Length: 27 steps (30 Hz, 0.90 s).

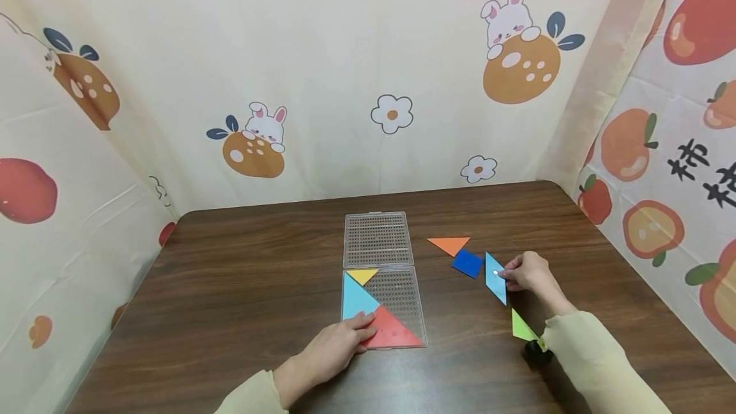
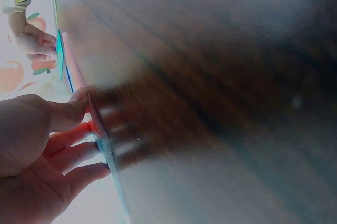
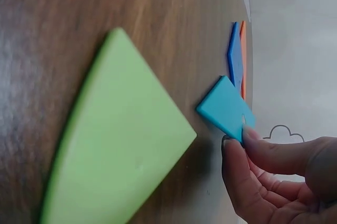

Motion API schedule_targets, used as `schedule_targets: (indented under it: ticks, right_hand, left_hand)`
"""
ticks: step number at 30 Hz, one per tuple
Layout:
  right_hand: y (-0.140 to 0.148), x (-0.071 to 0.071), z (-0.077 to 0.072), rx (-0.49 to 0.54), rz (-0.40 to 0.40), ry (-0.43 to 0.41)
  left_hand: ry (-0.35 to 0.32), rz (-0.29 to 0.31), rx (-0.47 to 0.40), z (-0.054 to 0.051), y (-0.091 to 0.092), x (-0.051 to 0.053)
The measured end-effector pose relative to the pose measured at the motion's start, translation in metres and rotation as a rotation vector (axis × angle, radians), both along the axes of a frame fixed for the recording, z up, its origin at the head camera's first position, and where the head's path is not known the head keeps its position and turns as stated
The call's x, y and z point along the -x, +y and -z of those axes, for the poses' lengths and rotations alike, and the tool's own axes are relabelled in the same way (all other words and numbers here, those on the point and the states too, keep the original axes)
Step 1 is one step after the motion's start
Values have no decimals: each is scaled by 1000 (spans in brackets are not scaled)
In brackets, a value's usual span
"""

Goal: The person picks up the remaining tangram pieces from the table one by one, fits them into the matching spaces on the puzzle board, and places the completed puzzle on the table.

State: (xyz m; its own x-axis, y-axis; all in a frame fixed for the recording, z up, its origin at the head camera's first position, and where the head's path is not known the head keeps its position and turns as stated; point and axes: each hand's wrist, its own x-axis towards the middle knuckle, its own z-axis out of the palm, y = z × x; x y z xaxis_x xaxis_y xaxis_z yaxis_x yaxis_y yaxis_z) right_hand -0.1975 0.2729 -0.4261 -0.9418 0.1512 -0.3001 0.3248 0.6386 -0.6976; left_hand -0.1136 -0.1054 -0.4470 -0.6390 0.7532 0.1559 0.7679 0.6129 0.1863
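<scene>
My right hand [image 1: 531,275] pinches a light-blue parallelogram tangram piece [image 1: 493,278] between thumb and fingertips. In the right wrist view that piece [image 3: 225,107] is tilted, one edge raised. My left hand [image 1: 339,344] rests at the near edge of a clear plastic tangram case [image 1: 397,286], its fingers touching a large red triangle [image 1: 393,329]. Also in the case's near half lie a large light-blue triangle [image 1: 356,299] and a small yellow triangle [image 1: 363,276]. In the left wrist view, the left thumb and spread fingers [image 2: 79,155] touch the case edge.
The case's far half [image 1: 376,239] lies unfolded, showing a grid pattern. To its right on the brown table [image 1: 259,273] are an orange triangle [image 1: 450,245] and a blue square [image 1: 467,263]. A green piece [image 1: 522,326] lies close to the right forearm. Printed cloth [image 1: 345,82] surrounds the table.
</scene>
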Motion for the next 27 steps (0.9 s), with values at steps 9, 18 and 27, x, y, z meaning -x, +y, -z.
schedule_targets:
  ticks: [9,18,27]
  right_hand:
    - [-3,-5,-6,70,-8,9]
    - [-14,-12,-8,123,-63,24]
    - [-29,-14,-8,185,-115,38]
  left_hand:
    - [-14,0,-5,0,0,0]
    - [-34,-9,-3,1,0,-1]
    - [-45,-24,4,0,0,-1]
